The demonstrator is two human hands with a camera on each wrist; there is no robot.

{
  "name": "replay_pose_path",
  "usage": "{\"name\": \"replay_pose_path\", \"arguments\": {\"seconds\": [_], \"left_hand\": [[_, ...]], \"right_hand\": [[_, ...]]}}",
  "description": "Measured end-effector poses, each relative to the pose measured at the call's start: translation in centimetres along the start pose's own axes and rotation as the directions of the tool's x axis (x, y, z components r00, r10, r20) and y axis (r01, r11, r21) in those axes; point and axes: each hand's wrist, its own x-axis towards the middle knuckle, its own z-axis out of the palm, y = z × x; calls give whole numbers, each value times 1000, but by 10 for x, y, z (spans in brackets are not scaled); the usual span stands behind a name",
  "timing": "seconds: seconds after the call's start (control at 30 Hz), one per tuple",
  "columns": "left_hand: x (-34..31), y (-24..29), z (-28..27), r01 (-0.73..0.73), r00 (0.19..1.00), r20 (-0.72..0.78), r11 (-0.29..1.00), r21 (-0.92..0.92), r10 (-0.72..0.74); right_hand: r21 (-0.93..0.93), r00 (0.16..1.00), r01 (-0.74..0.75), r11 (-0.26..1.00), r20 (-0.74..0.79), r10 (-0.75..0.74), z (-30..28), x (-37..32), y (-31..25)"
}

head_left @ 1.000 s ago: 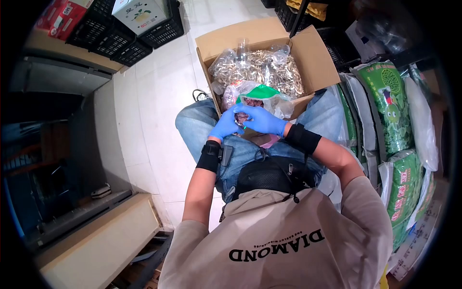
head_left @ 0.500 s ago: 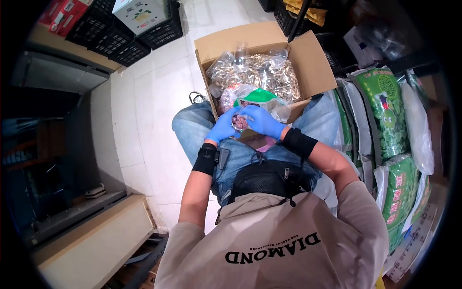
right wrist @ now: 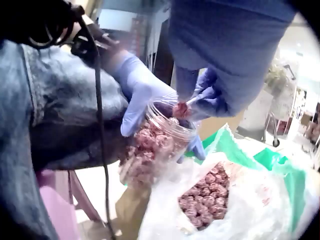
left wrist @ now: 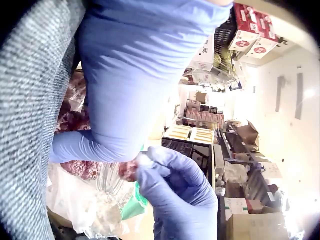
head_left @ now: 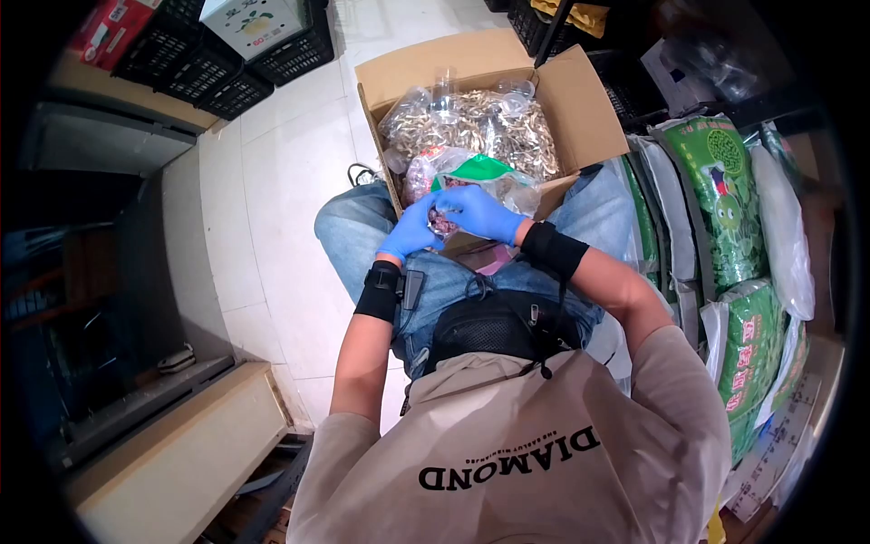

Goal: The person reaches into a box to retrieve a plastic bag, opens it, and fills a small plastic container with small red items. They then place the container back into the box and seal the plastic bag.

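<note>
My blue-gloved left hand (head_left: 410, 231) grips a clear plastic jar (right wrist: 172, 131) round its side. Wrinkled, purplish-red dried fruits (right wrist: 147, 150) fill much of the jar, which is tilted. At its mouth, my gloved right hand (right wrist: 225, 75) pinches a single dried fruit (right wrist: 181, 110) between thumb and fingers. The left wrist view shows the right hand's fingertips (left wrist: 150, 162) close by the jar's rim. Just beyond both hands lies an opened white and green plastic bag (head_left: 485, 170), with more of the same fruits (right wrist: 205, 197) inside.
A cardboard box (head_left: 589, 113) between the knees holds bags of dried, pale brown strips (head_left: 507, 127) and empty clear jars (head_left: 444, 102). Green printed sacks (head_left: 720, 199) are stacked on the right. Black crates (head_left: 290, 54) stand at the upper left.
Half a second ago more of the jar's contents showed between the hands; now the right hand has moved left over its mouth. The head view has shifted slightly.
</note>
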Motion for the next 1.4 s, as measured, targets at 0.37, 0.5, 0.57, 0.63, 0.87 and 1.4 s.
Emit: {"name": "replay_pose_path", "arguments": {"seconds": [0.37, 0.5, 0.57, 0.63, 0.87, 1.4], "left_hand": [[2, -9, 0, 21, 1000, -5, 1000, -16, -22], [-1, 1, 1, -26, 999, -42, 999, 24, 27], [0, -3, 1, 13, 1000, -27, 1000, 3, -13], [-1, -6, -1, 49, 999, -16, 999, -15, -49], [6, -6, 4, -37, 997, -69, 990, 134, 47], [3, -22, 3, 13, 1000, -18, 979, 204, -9]], "right_hand": [[411, 956, -216, 886, -97, 278, 6, 4, -4], [325, 974, -148, 934, -114, 194, 1, -1, -8], [365, 974, -140, 920, -118, 195, -8, -7, -5], [114, 917, -393, 913, 130, 378, -36, -7, 8], [-195, 944, -286, 938, 112, 311, 21, -12, 94], [-373, 943, -322, 870, -41, 331, 56, 9, 91]]}}
